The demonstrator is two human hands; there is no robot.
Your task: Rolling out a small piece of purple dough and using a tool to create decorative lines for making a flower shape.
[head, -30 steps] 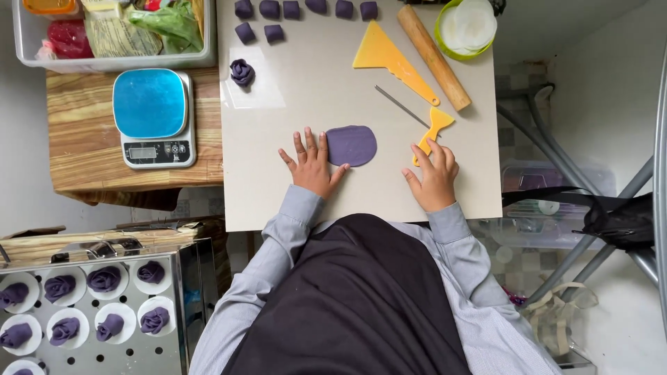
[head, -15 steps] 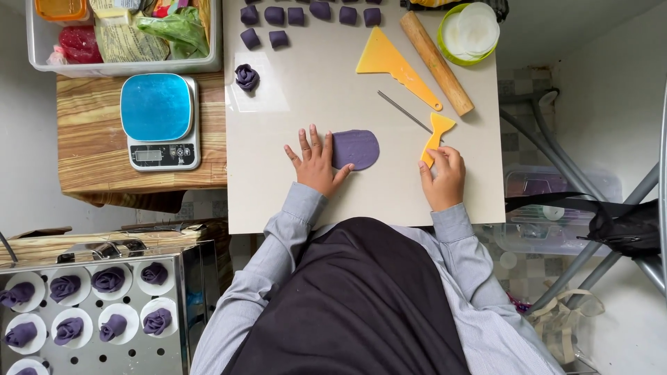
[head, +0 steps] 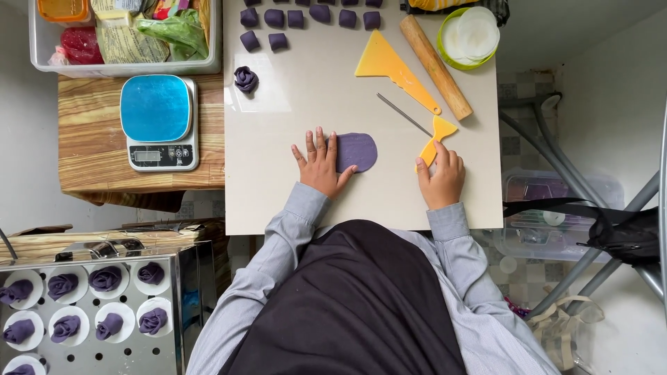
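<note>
The left hand (head: 320,163) lies flat and open on the pale table (head: 306,104), fingers spread, its thumb side touching the left edge of a flattened oval sheet of purple dough (head: 356,151). The sheet lies between the two hands, its long axis running across the table from one hand toward the other, its rounded end pointing at the right hand (head: 440,179). That hand is closed around the handle of a small yellow plastic scraper (head: 436,137), whose flared blade points away from the person and slightly to the right. Just beyond the scraper's blade lie a thin metal rod (head: 404,114), a larger yellow plastic wedge-shaped scraper (head: 390,67) and a wooden rolling pin (head: 435,57). Far beyond the left hand are small purple dough cubes (head: 286,19) and one purple dough rose (head: 245,78). Left of that hand, off the table, stands a blue-topped kitchen scale (head: 158,119).
</note>
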